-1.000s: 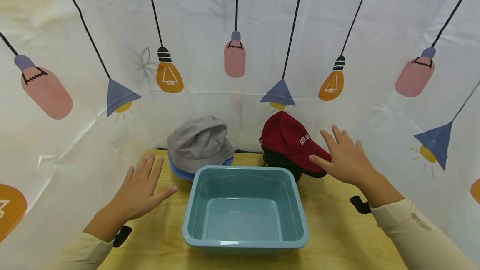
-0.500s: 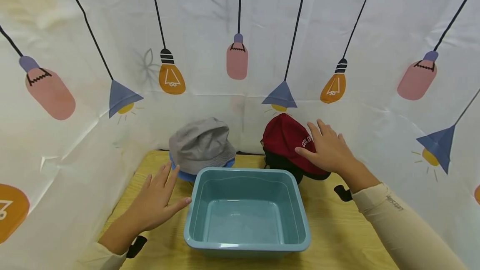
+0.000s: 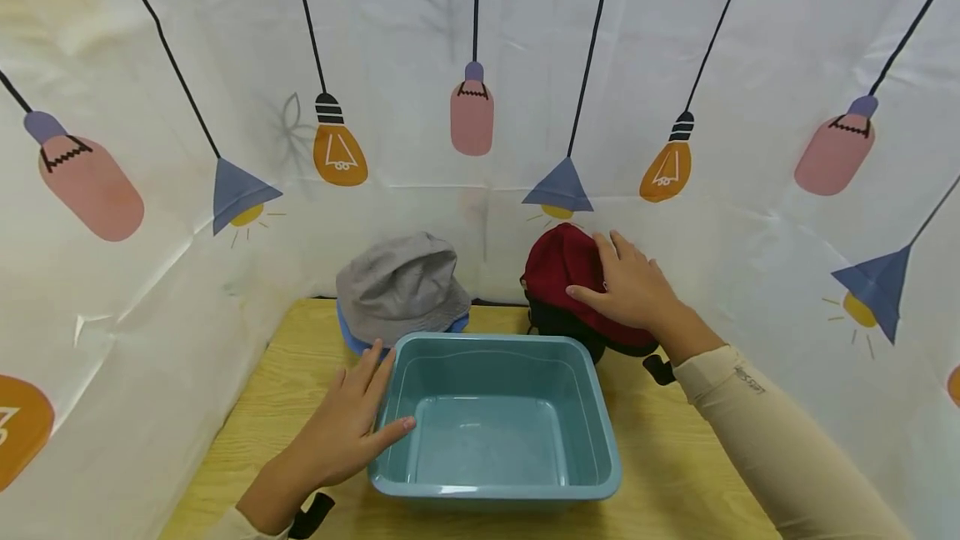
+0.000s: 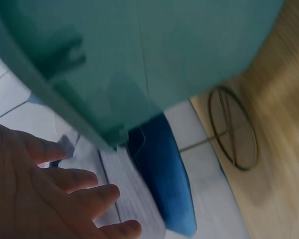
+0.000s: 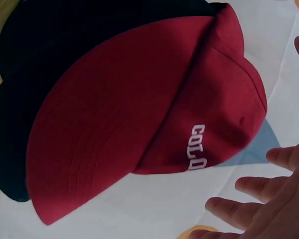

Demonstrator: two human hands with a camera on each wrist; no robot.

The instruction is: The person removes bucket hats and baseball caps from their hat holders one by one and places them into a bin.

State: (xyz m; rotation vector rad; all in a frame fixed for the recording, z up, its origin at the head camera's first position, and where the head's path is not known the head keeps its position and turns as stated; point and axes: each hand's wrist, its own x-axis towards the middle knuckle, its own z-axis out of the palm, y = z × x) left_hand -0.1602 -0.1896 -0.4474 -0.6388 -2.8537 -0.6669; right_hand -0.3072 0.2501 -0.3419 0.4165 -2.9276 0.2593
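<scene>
Red, the cap (image 3: 557, 267) lies just beside your right hand (image 3: 637, 290), the nearer one, its fingers apart and empty, your left hand (image 3: 339, 427) likewise spread near the basin (image 3: 491, 492).

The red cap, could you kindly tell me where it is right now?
In the head view, the red cap sits right of centre, on top of a black cap, just beyond the far right corner of the basin.

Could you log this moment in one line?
left hand: holds nothing, by tub; right hand: holds nothing, near red cap; red cap: atop black cap; grey hat: atop blue hat
</scene>
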